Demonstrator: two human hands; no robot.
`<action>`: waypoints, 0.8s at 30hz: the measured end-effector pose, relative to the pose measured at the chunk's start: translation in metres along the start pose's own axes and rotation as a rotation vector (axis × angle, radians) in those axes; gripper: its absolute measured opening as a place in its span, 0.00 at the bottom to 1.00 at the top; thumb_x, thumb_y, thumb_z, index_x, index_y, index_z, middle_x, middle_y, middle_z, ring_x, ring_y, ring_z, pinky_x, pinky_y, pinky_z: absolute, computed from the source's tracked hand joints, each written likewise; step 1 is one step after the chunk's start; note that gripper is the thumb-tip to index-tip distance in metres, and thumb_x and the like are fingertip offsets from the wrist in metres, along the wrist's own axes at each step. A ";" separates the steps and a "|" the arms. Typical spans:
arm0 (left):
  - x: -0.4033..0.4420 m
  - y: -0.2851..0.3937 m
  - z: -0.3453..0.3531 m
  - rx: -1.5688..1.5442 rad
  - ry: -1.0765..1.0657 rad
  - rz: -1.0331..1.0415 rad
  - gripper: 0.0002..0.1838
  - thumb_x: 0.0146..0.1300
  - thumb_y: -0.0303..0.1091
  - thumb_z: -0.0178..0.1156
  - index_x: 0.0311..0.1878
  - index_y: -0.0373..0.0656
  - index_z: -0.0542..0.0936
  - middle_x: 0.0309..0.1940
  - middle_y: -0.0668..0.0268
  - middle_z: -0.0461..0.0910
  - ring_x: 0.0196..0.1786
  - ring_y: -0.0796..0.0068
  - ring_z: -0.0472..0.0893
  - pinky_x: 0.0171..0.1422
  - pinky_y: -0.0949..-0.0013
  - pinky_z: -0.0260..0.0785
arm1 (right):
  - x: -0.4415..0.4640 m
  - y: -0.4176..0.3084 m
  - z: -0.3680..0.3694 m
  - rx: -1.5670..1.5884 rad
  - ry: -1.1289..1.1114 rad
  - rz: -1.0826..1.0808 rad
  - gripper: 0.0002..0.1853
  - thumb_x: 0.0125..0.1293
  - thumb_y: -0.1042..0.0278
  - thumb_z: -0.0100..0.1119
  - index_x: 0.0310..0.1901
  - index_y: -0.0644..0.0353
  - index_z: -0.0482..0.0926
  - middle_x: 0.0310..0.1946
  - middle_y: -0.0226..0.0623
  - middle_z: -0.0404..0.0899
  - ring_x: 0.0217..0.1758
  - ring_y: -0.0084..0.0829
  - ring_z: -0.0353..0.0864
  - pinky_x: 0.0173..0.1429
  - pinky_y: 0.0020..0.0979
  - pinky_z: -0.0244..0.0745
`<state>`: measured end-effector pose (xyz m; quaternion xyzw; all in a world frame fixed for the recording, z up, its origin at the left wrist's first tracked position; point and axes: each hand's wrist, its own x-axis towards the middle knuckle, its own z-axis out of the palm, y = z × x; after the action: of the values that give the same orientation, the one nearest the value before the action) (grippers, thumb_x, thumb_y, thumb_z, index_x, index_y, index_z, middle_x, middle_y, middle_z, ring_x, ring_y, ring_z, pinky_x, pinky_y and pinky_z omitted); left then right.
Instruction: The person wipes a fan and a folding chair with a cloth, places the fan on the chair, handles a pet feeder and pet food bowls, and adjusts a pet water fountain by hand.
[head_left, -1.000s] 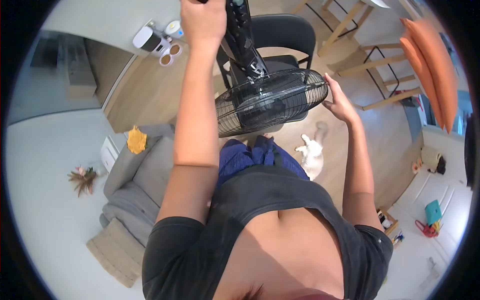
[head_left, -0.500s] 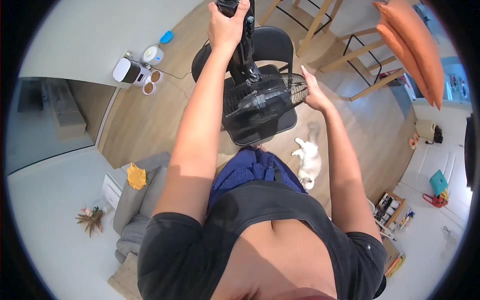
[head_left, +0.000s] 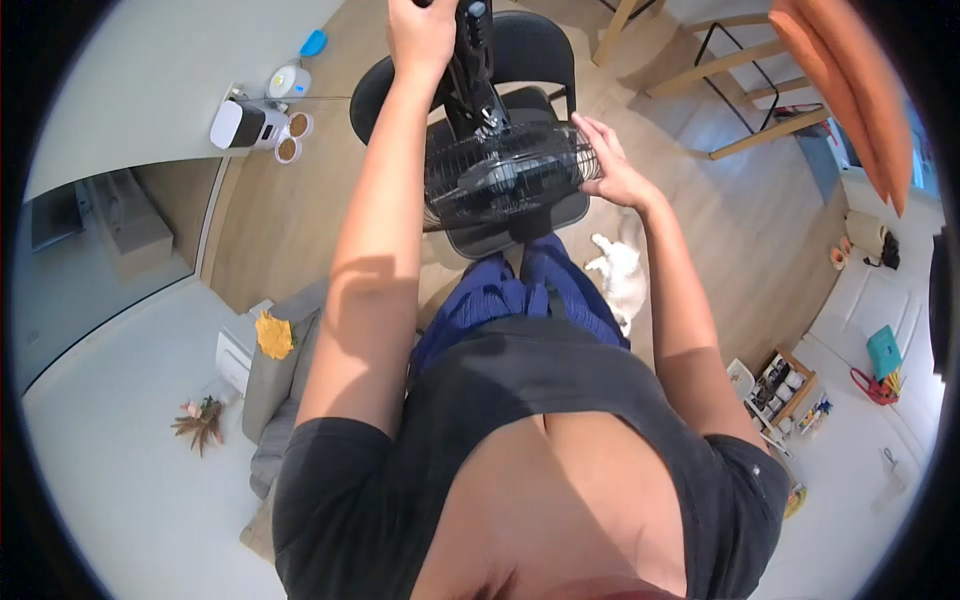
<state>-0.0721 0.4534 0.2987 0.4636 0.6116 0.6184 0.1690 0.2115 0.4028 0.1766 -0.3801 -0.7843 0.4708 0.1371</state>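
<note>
A black fan with a round wire cage is held in front of my legs, over a black folding chair. At the top edge, my left hand is closed around the black end of the fan's stem; its fingertips are partly cut off. My right hand holds the right rim of the cage, fingers above and thumb below. The stem runs down from beside my left hand to the cage. The cage hides part of the chair's seat.
A white cat lies on the floor right of my legs. Wooden-legged stools and an orange cushion are at upper right. A feeder with bowls stands upper left, a grey sofa lower left.
The fan has moved left in view, and its cage looks smaller than a second ago. Both hands have stayed on it, my right hand moving left with the rim. The camera view has shifted.
</note>
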 end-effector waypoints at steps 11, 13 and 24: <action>0.009 -0.006 0.022 0.087 -0.019 -0.036 0.25 0.60 0.44 0.62 0.53 0.35 0.72 0.45 0.57 0.78 0.49 0.66 0.76 0.57 0.66 0.66 | 0.015 0.001 -0.024 -0.100 -0.034 -0.029 0.53 0.35 0.61 0.78 0.68 0.42 0.61 0.68 0.45 0.54 0.70 0.48 0.56 0.71 0.44 0.57; 0.012 -0.006 0.021 0.033 -0.038 -0.063 0.26 0.59 0.45 0.63 0.54 0.36 0.71 0.46 0.56 0.78 0.50 0.66 0.76 0.57 0.65 0.65 | 0.020 0.006 -0.026 -0.097 0.001 -0.075 0.54 0.35 0.61 0.78 0.68 0.42 0.60 0.68 0.45 0.56 0.70 0.47 0.57 0.71 0.44 0.57; 0.078 -0.017 0.011 -0.088 -0.237 -0.311 0.31 0.56 0.35 0.65 0.62 0.39 0.65 0.52 0.62 0.74 0.54 0.70 0.72 0.61 0.66 0.63 | 0.089 0.014 -0.033 -0.063 0.030 -0.129 0.51 0.37 0.58 0.77 0.67 0.44 0.62 0.68 0.48 0.55 0.70 0.49 0.55 0.71 0.45 0.57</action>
<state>-0.1101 0.5239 0.3099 0.4254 0.6239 0.5522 0.3534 0.1773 0.4918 0.1692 -0.3397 -0.8195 0.4303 0.1667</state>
